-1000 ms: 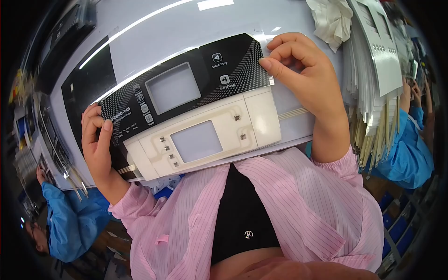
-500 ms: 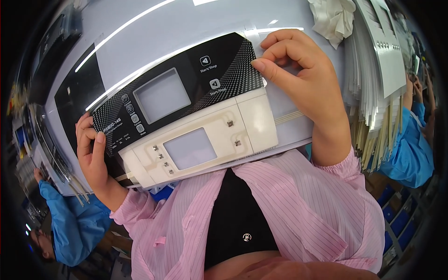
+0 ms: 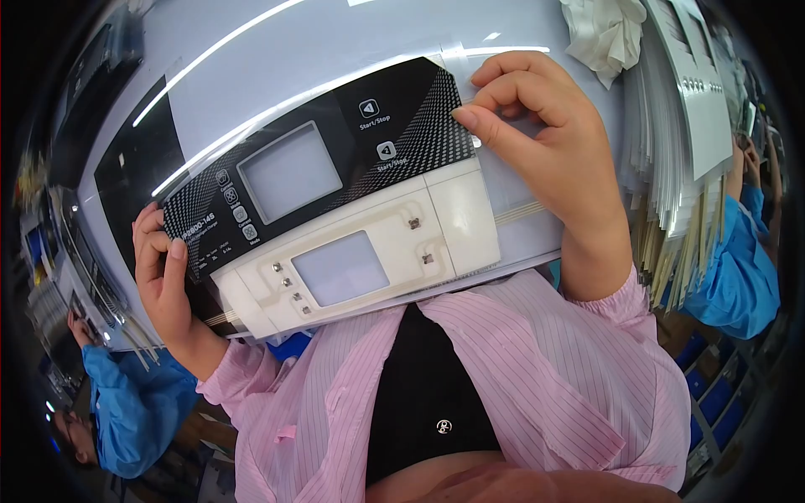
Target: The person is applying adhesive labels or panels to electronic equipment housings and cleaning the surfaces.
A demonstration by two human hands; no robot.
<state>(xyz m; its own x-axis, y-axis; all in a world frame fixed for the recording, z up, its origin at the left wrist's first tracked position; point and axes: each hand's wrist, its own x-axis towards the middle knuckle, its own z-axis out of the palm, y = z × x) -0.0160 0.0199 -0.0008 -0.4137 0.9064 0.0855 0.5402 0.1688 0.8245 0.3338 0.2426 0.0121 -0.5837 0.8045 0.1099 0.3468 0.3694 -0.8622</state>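
Note:
A black control panel overlay (image 3: 356, 159) with a rectangular window, button icons and a dotted pattern is stretched between my hands. My left hand (image 3: 168, 281) is closed on its left end, thumb in front and fingers behind. At the upper right corner, my right hand (image 3: 545, 130) pinches the edge between thumb and fingers. Just below and partly covered by the overlay lies a white membrane circuit sheet (image 3: 471, 220) with its own window, small metal domes and pale traces. Its near edge is close to my body.
Another dark panel (image 3: 138, 159) lies to the left. A stack of clear and white sheets with tails (image 3: 662, 159) stands at the right, beside a crumpled white cloth (image 3: 604, 38). Co-workers in blue sleeves sit at the left (image 3: 138, 411) and right (image 3: 725, 268).
My left hand and the overlay's left end have shifted very slightly left. My right hand stays almost still. The left co-worker's hand has moved a little.

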